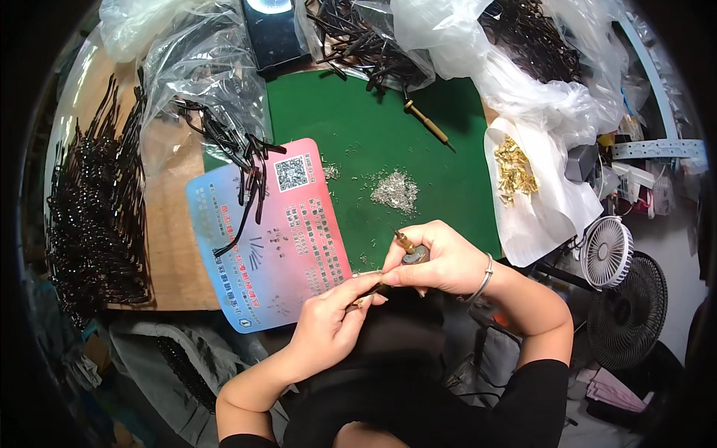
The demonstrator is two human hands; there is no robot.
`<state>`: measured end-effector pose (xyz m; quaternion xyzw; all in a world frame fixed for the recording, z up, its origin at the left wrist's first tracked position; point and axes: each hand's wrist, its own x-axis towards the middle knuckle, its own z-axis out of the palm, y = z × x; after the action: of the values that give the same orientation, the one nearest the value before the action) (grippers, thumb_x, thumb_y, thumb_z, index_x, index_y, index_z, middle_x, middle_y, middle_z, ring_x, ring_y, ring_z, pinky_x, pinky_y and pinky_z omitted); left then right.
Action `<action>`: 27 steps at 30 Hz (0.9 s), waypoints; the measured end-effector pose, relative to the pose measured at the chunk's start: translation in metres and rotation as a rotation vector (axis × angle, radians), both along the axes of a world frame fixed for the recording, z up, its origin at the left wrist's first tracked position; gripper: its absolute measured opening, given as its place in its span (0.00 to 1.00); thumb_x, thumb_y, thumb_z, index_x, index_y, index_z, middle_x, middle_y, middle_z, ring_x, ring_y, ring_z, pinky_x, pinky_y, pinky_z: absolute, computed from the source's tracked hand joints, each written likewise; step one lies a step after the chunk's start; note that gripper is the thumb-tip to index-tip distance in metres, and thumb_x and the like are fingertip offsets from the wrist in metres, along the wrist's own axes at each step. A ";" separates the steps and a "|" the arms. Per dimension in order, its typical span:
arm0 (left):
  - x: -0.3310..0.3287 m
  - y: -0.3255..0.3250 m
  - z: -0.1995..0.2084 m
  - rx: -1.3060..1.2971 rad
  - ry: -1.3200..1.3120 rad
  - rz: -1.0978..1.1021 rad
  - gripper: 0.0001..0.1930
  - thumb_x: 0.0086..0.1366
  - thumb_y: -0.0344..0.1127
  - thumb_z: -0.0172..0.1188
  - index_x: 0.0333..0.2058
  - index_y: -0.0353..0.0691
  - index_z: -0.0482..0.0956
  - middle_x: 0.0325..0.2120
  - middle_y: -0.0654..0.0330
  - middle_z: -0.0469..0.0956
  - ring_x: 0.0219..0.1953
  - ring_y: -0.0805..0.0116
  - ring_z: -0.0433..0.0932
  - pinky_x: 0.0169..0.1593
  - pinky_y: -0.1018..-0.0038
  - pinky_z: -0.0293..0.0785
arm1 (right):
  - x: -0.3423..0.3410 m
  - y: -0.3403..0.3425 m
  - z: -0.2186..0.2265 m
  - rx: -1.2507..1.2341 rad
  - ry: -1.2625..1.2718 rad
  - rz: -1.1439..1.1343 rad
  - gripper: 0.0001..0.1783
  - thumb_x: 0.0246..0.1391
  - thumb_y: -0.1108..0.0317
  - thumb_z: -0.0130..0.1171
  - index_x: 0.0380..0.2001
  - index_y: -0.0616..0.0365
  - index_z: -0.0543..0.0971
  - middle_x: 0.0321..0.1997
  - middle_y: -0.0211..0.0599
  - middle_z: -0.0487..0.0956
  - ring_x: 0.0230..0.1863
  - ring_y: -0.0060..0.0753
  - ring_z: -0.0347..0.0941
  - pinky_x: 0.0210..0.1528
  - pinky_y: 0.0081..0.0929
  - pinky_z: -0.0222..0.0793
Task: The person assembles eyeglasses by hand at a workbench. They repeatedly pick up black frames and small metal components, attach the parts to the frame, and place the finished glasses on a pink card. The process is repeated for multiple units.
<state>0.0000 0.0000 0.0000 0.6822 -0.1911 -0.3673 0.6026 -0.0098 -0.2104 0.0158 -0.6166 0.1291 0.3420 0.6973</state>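
Observation:
Close to my body, at the front edge of the green mat point(463, 172), my two hands meet fingertip to fingertip. My left hand point(328, 322) is closed, pinching a small dark piece with a glint of gold point(361, 302); the fingers cover most of it. In my right hand point(441, 261) is a small brass-coloured screwdriver point(405, 242), its shaft angled up and away from me, with a dark round part point(416, 254) by the fingers. My right thumb and fingertips also press at the left fingertips. Just beyond the hands lies a pile of tiny silver screws point(396, 192).
Left of the mat, a pink-and-blue printed sheet point(291, 224) carries loose dark eyeglass temples point(250, 168). More temples heap far left point(101, 216) and at the back point(366, 45). A second brass screwdriver point(429, 127) rests on the mat. Gold parts point(515, 172) lie on white paper; fans point(606, 252) stand right.

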 end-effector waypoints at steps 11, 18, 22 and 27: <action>-0.008 0.002 -0.019 0.011 -0.213 -0.031 0.13 0.58 0.21 0.53 0.43 0.36 0.73 0.30 0.54 0.79 0.31 0.65 0.81 0.34 0.75 0.75 | -0.013 0.009 -0.012 0.129 0.072 -0.028 0.14 0.49 0.62 0.63 0.30 0.60 0.73 0.21 0.30 0.76 0.17 0.13 0.65 0.18 0.13 0.61; -0.012 -0.006 -0.019 0.082 -0.270 -0.104 0.19 0.58 0.19 0.47 0.49 0.35 0.69 0.38 0.51 0.77 0.36 0.61 0.80 0.38 0.72 0.76 | -0.034 0.008 -0.021 -0.428 -0.329 0.159 0.27 0.50 0.53 0.60 0.41 0.65 0.64 0.40 0.50 0.71 0.42 0.40 0.71 0.45 0.32 0.67; -0.005 0.008 -0.026 0.139 -0.135 0.036 0.15 0.63 0.21 0.44 0.48 0.34 0.70 0.29 0.55 0.79 0.27 0.70 0.78 0.34 0.77 0.75 | -0.056 -0.028 -0.024 -0.531 -0.375 0.130 0.20 0.54 0.64 0.51 0.48 0.62 0.63 0.43 0.51 0.67 0.41 0.46 0.70 0.46 0.34 0.67; 0.002 -0.006 -0.031 0.129 -0.058 0.053 0.16 0.63 0.21 0.43 0.49 0.36 0.68 0.30 0.56 0.79 0.20 0.75 0.75 0.27 0.79 0.73 | -0.053 -0.025 -0.028 -1.197 -0.654 0.131 0.20 0.50 0.70 0.55 0.49 0.55 0.69 0.34 0.41 0.66 0.24 0.39 0.72 0.25 0.32 0.72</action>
<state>0.0024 -0.0058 -0.0307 0.7347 -0.1662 -0.3428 0.5613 -0.0624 -0.2354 -0.0124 -0.9740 0.0409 0.0495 0.2174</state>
